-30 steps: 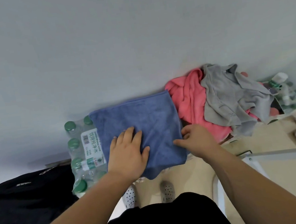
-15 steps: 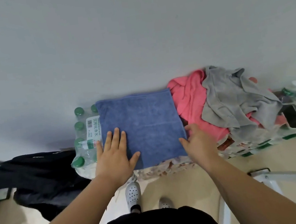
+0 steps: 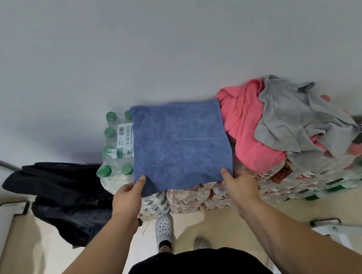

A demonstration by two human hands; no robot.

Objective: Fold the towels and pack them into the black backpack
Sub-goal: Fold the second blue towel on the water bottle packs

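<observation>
The left hand [image 3: 126,195] slid off the top of the blue towel [image 3: 179,144], where it had lain flat, and took the towel's near left corner in a pinch. The right hand [image 3: 239,183] moved from the towel's right edge to pinch its near right corner.

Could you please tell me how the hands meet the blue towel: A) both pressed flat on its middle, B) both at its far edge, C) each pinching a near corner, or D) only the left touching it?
C: the left hand pinches the near left corner of the blue towel, and the right hand pinches its near right corner.
</observation>
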